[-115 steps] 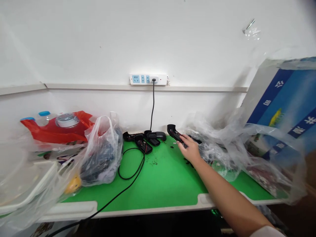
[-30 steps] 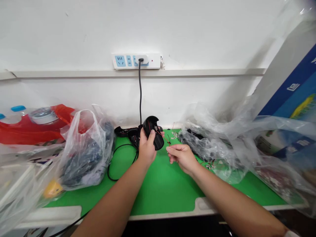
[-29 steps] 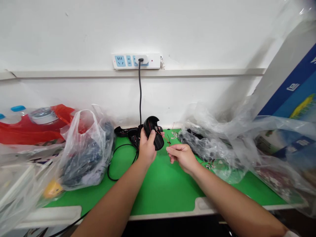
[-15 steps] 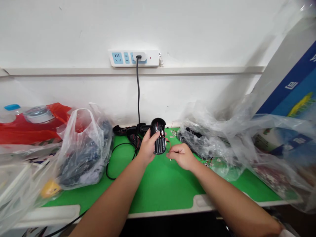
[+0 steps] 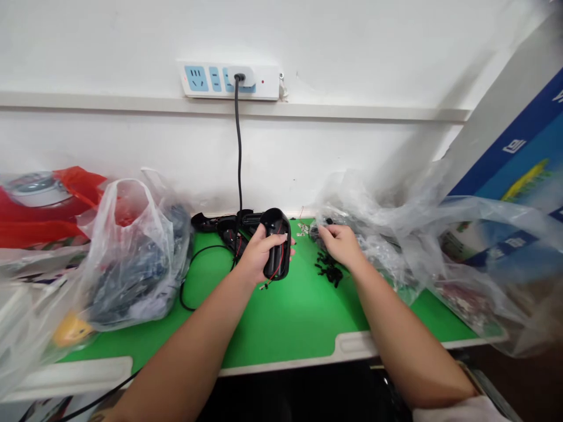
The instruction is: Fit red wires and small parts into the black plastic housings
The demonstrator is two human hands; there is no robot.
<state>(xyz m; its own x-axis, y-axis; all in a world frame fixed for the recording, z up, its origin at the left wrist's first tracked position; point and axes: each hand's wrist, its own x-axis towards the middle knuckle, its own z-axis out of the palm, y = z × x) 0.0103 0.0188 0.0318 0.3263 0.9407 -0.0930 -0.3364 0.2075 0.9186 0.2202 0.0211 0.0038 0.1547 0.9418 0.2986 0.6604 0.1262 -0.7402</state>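
Note:
In my left hand (image 5: 258, 253) is a black plastic housing (image 5: 276, 225), rounded at its upper end and held tilted over the mat. A thin red wire (image 5: 278, 266) runs down its face, and a small connector (image 5: 264, 286) dangles from its lower end. My right hand (image 5: 338, 241) is closed at the edge of the clear plastic bag (image 5: 373, 249); its fingertips pinch something that I cannot make out. Beneath that hand, small black parts (image 5: 331, 272) lie heaped on the green mat (image 5: 281, 328). Small whitish pieces (image 5: 302, 230) lie to its left.
More black housings (image 5: 229, 228) lie behind my left hand. A black cable (image 5: 240, 152) drops from the power strip (image 5: 229, 80) on the wall. A filled clear bag (image 5: 132, 264) stands at left, with a yellow item (image 5: 73, 329) beside it. A large blue-and-white package (image 5: 519, 158) leans at right.
My right hand has let go of the red wire and moved up and right to the bag. Small black parts now show on the mat below it. The wire hangs lower across the housing.

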